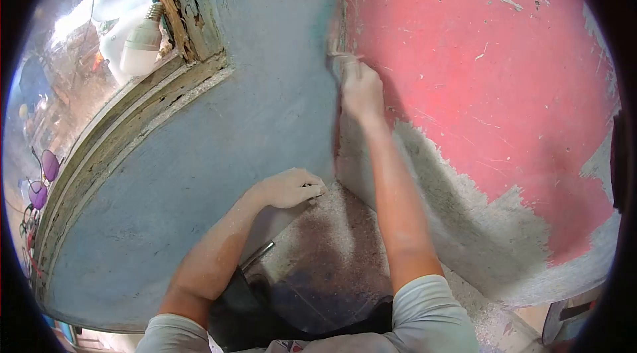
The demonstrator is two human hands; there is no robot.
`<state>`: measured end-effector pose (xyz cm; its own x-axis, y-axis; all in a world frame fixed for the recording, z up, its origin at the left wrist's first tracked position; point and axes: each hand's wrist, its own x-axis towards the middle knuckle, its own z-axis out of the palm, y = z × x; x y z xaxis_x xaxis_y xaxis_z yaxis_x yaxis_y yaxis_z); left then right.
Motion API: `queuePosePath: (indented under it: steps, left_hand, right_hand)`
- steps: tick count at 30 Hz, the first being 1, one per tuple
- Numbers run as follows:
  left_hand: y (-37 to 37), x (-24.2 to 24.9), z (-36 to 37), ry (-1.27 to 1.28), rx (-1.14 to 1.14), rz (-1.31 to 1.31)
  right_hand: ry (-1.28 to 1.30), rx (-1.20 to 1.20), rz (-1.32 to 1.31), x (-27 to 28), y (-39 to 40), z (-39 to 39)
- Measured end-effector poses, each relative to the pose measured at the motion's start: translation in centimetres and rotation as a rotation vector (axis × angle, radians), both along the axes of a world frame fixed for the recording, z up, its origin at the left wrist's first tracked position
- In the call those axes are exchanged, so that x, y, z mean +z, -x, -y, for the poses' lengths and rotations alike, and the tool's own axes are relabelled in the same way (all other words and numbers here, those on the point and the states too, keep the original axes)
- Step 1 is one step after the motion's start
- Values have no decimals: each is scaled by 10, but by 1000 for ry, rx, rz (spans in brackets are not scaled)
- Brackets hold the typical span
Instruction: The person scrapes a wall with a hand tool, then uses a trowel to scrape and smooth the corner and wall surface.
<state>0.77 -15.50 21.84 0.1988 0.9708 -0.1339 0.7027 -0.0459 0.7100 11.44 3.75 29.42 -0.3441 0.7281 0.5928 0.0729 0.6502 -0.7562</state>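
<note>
My right hand (361, 91) is raised to the seam where the blue-grey wall (272, 107) meets the pink wall (458, 74). Its fingers are closed round a scraper (343, 56), blurred by motion, whose end lies at the corner seam. Lower down, my left hand (288, 188) is curled near the foot of the blue-grey wall, close to the same corner. A small dark bit shows by its fingertips, but what it holds, if anything, is hidden.
Pale dust and flakes cover the floor (332, 217) in the corner. Bare grey patches (464, 210) show below the pink paint. A curved wooden frame (126, 111) edges an opening at left, with a light bulb (142, 41) and purple sunglasses (44, 177). A metal tube (257, 255) is near my left forearm.
</note>
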Motion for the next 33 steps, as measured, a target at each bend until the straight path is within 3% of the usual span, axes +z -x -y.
queuePosePath:
  steps: [2, 5, 6, 8, 11, 14, 17, 21, 22, 25, 26, 29, 30, 33]
  left_hand:
    - [1, -3, -3, -7, -10, -62]
    - [-6, 5, 1, 83, 50, 101]
    - [-3, 7, 1, 67, 26, 22]
    - [-1, 2, -4, 29, -27, -118]
    - [-2, -4, 0, -38, 5, 53]
    - [3, -7, -4, -71, -46, -64]
    - [0, 2, -2, 4, 8, 32]
    - [1, 3, -3, -11, -1, 36]
    - [-3, 10, -1, 26, 12, 44]
    - [-9, 14, -7, 36, -7, 22]
    - [-12, 13, -11, 16, -12, 18]
    - [-12, -5, -18, -55, -40, 52]
    - [-16, -8, -19, -71, -49, 45]
    - [-18, 1, -20, -44, -63, 79]
  right_hand:
    - [180, 10, 18, 1, -10, -9]
    - [-72, -30, 25, 6, -4, 3]
    - [60, -65, -8, 14, -7, -6]
    - [65, -19, 14, 2, -6, 2]
    - [47, 46, 18, 3, -13, 14]
    - [105, -37, 22, -12, -14, 1]
    - [-47, -69, -28, -36, 1, 3]
    - [612, 146, 64, 1, -23, 37]
    - [573, 145, 50, 8, -23, 45]
    - [-122, 53, -52, 17, -15, 55]
    - [-143, 136, -5, 27, -16, 51]
    - [-223, -119, -32, 56, 4, -3]
    - [1, -66, 15, 75, -3, -13]
    - [-138, -47, 43, 96, -14, 38]
